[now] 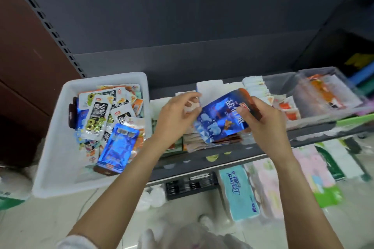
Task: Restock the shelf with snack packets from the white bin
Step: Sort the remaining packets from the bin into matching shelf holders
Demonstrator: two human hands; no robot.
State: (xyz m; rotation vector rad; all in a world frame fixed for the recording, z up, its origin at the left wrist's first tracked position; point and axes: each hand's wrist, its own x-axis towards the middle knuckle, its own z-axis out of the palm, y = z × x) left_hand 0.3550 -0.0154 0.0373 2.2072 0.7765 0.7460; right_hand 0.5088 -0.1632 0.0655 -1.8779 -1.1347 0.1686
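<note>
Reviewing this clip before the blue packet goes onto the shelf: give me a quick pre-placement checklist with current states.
1. Right hand grips the blue packet: ok.
2. Left hand steadies the packet's edge: cannot tell, contact blurred.
3. Packet is over the shelf rows, not the white bin: ok.
4. Free slot under the packet: cannot tell, hidden.
5. Bin still holds packets to restock: ok.

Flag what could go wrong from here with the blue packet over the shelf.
1. The right hand pinches the blue packet only at its top edge; it may slip before it is placed.
2. The shelf rows below look tightly packed, so pushing it in could knock out neighbouring packets.
3. The left hand is curled near the packet; whether it grips is unclear.
</note>
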